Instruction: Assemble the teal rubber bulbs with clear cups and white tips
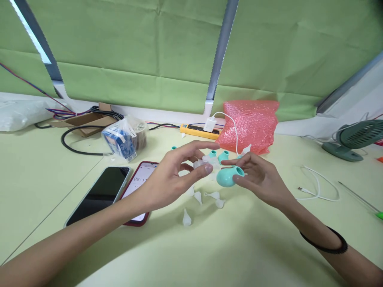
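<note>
My right hand point(259, 175) grips a teal rubber bulb point(226, 176) with its round opening turned toward my left hand. My left hand point(173, 173) pinches a small clear plastic tip point(200, 163) between thumb and fingers, a little left of the bulb's opening and not touching it. Several more clear tips point(197, 197) lie loose on the pale green table point(209, 247) just below my hands. Two other teal bulbs point(223, 155) stand on the table behind my fingers.
Two phones lie left of my hands, a dark one point(100, 193) and a red-cased one point(140, 179) showing a timer. Behind are a clear bag with a blue box point(124, 139), a yellow power strip point(199, 130), pink bubble wrap point(249, 123), a white cable point(317, 187) and a green fan point(356, 139).
</note>
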Demonstrator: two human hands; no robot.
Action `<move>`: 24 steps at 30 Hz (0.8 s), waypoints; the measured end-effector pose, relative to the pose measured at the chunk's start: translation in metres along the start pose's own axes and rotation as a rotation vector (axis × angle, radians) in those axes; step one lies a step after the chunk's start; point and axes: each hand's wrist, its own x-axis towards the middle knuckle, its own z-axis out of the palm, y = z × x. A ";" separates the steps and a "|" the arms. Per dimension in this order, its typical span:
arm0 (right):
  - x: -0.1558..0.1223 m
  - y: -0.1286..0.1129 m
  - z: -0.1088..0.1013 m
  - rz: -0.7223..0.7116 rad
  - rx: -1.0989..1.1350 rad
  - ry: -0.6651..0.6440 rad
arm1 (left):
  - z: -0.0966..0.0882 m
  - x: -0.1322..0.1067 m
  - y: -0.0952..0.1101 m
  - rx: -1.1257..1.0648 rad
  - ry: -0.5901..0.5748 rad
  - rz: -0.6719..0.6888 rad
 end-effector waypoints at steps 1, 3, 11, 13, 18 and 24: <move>-0.001 -0.002 0.001 0.026 0.065 -0.002 | 0.000 0.000 0.000 0.001 -0.004 0.016; -0.003 -0.005 0.003 0.057 0.171 0.004 | 0.001 0.000 -0.001 0.006 -0.005 0.035; -0.015 -0.018 0.020 0.090 0.037 -0.004 | 0.009 -0.001 -0.006 -0.246 0.026 -0.020; -0.020 -0.019 0.025 0.008 -0.123 0.025 | 0.012 -0.001 -0.009 -0.328 0.006 -0.050; -0.029 -0.020 0.028 -0.218 -0.367 0.076 | 0.015 0.000 -0.012 -0.446 0.035 -0.112; -0.029 -0.019 0.029 -0.254 -0.434 0.094 | 0.015 0.001 -0.014 -0.472 -0.050 -0.163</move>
